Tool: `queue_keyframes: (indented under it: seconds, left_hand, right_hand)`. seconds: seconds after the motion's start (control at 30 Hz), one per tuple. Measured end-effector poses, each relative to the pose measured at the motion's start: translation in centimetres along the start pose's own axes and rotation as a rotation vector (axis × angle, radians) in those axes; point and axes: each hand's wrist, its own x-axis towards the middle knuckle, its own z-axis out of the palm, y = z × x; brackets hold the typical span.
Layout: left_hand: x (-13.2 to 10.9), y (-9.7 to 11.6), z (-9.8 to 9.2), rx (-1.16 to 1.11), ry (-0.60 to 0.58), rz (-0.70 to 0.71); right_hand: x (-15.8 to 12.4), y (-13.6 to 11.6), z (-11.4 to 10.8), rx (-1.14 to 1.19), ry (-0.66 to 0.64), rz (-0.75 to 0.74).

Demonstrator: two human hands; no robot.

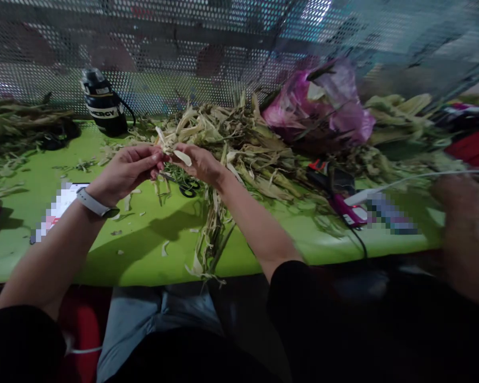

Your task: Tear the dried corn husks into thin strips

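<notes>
Where the two grips meet: a pale husk piece [167, 139] is held up over the green tabletop [143, 255], in front of the dry husk pile [259, 154].
Left hand [138, 161]: thumb and fingers pinched narrow on the pale husk piece; a light-banded watch [91, 203] circles the wrist.
Right hand [199, 160]: fingers curled round the same piece from the other side; the fingertip contact is partly hidden.
Loose strands: a stringy bundle [212, 234] runs from below the right hand to the near edge.
Scissors [189, 188]: black handles, lying just below the right hand.
Dark bottle [104, 103]: upright behind the left hand, before a perforated screen [175, 48].
Pink plastic bag [327, 109]: slumped at the pile's right end.
Co-worker's hand [461, 192]: blurred, far right; its grip cannot be told.
</notes>
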Motion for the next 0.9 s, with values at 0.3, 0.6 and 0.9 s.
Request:
queue_keyframes:
  seconds: [0.3,0.6,0.9]
  left_hand:
    - [1.3,-2.3,-2.3,-0.248,0.032,-0.016]
    - [1.5,-3.8,-1.6,-0.236,0.114,-0.065]
    - [1.3,-5.9,0.4,0.382,0.205,0.164]
  right_hand:
    - [-0.1,2.3,2.8,0.169,0.038,0.142]
    - [-2.2,0.2,6.0,-0.267,0.455,-0.179]
    - [-1.9,1.0,6.9,-0.127,0.424,0.01]
